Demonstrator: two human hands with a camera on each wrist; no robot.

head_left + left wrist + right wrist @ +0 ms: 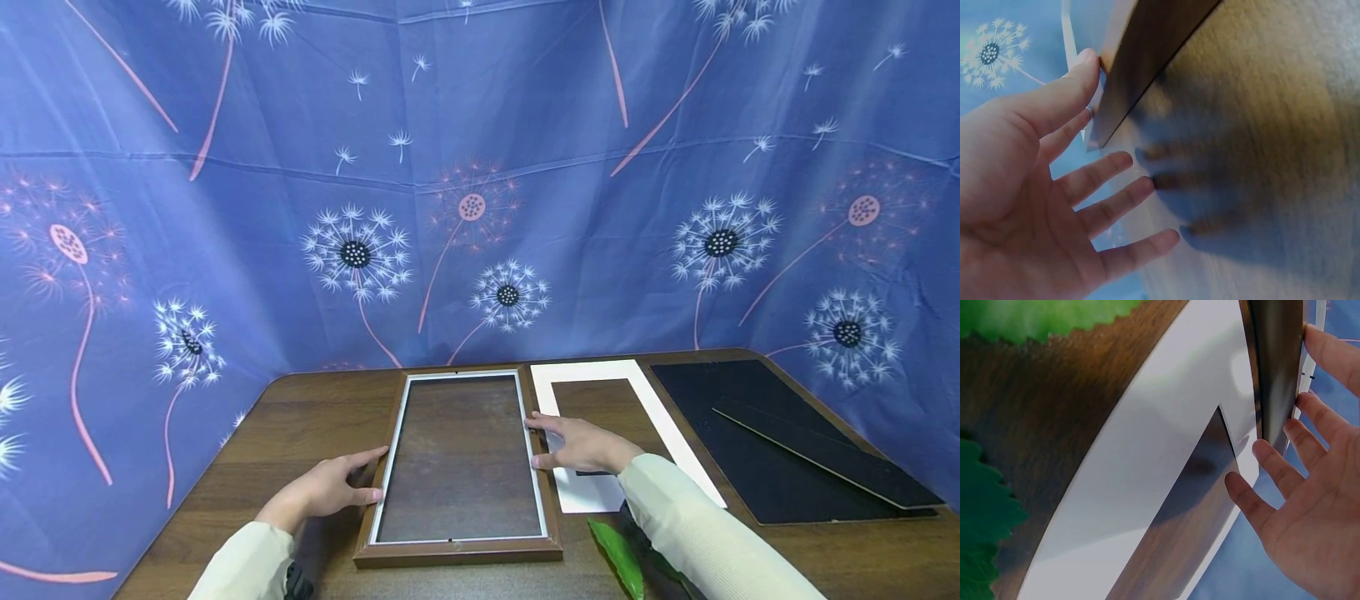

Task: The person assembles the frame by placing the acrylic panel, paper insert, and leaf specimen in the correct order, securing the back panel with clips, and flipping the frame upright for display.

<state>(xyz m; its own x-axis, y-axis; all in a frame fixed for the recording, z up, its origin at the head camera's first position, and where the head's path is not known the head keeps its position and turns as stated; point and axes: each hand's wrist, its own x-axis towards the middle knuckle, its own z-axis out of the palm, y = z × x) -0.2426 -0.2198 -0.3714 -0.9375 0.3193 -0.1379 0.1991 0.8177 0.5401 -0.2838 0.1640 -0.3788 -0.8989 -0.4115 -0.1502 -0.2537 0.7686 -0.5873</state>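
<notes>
A brown wooden picture frame lies flat at the middle of the table, a white inner border running round its clear, faintly reflective pane. My left hand is at its left side, thumb and index fingertip touching the rim. In the left wrist view, the other fingers extend loosely spread beside the frame. Across from it, my right hand reaches over a white mat board and touches the frame's right side. The right wrist view shows those fingers nearly straight and spread, the lower ones hanging over the mat.
To the right of the mat lies a black backing board, with a narrower black flap slanting across it. A green serrated leaf sits at the near edge, partly behind the right sleeve. Blue dandelion-print cloth hangs behind the table.
</notes>
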